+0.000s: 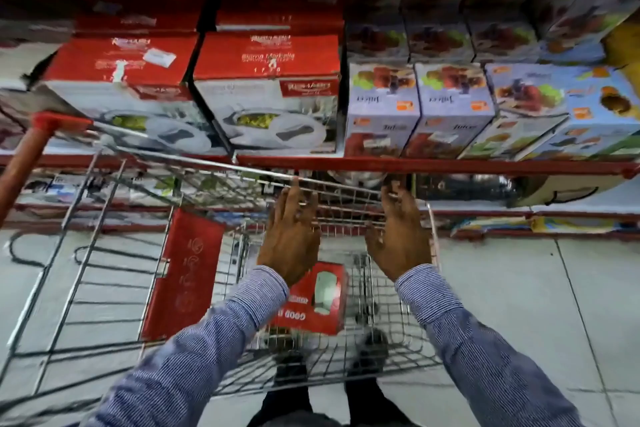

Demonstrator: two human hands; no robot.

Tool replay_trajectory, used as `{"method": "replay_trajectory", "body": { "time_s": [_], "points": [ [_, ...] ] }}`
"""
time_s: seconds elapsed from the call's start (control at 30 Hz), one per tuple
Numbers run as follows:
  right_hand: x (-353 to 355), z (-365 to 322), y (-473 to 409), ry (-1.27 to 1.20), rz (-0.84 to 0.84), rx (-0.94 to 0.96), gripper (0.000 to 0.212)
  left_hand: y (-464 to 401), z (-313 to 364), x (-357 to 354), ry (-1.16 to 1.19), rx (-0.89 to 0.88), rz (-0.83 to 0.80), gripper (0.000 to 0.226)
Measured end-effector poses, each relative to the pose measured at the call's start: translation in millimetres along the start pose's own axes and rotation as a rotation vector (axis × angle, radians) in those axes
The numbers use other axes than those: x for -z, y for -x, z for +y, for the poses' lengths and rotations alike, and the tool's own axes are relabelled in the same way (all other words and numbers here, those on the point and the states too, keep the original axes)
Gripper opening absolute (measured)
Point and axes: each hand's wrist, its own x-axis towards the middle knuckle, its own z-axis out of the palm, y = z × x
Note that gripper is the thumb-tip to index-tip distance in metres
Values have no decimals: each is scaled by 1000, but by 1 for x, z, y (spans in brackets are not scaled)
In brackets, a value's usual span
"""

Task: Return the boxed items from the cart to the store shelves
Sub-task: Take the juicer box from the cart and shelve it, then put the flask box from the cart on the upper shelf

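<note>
A wire shopping cart [104, 253] stands against the red store shelves [415, 165]. Inside it a tall flat red box [183, 274] leans upright at the left, and a smaller red box with a pale green item pictured [322, 302] lies on the cart floor. My left hand [291, 236] and my right hand [401, 232] hover above the cart's far end, fingers spread, palms down, holding nothing. The left hand is just above the small red box and hides its top corner.
On the shelf in front stand red-and-white dinnerware boxes [270, 94] at left and blue juicer boxes [415, 107] at right, packed side by side. The cart's red handle [31, 163] sticks out at far left. Grey tiled floor [519, 305] lies to the right. My shoes show under the cart.
</note>
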Motion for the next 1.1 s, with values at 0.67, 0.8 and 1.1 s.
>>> {"method": "replay_trajectory", "body": {
  "time_s": [0.67,0.8,1.1],
  "points": [
    [-37,-57,70,-541,-256,-493,46,90,-52,-1,464,562,-166,45],
    [9,-80,70,-704,-85,-353,45,95,-39,63,531,456,93,55],
    [126,-146,55,-1007,185,0,43,88,-2,216,565,195,586,46]
  ]
}}
